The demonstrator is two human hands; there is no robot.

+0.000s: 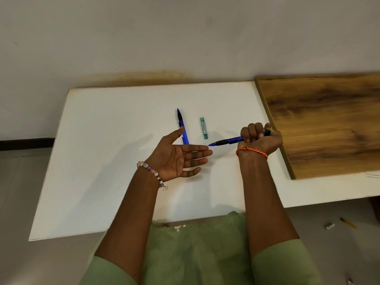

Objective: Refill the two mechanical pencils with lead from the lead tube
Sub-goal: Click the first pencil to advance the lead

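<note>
Well, the green lead tube [203,128] lies at the middle of the frame on the white table [107,161], and it carries a pale label whose print is too small to read. Just left of it lies one blue pencil [182,126], tip pointing to the top of the frame; its lower end is hidden behind the left hand [181,159]. That hand hovers palm up with fingers straight and spread, holding nothing. The right hand [259,138] is fisted around the second blue pencil [228,141], whose tip points left, close to the left fingertips; its back end is lost behind the thumb. A brown wooden board [329,124] fills the upper right, cut off by the frame edge. At lower right, on the floor, lie a yellow pencil [348,222] and a small grey thing [329,226] I cannot make out.
</note>
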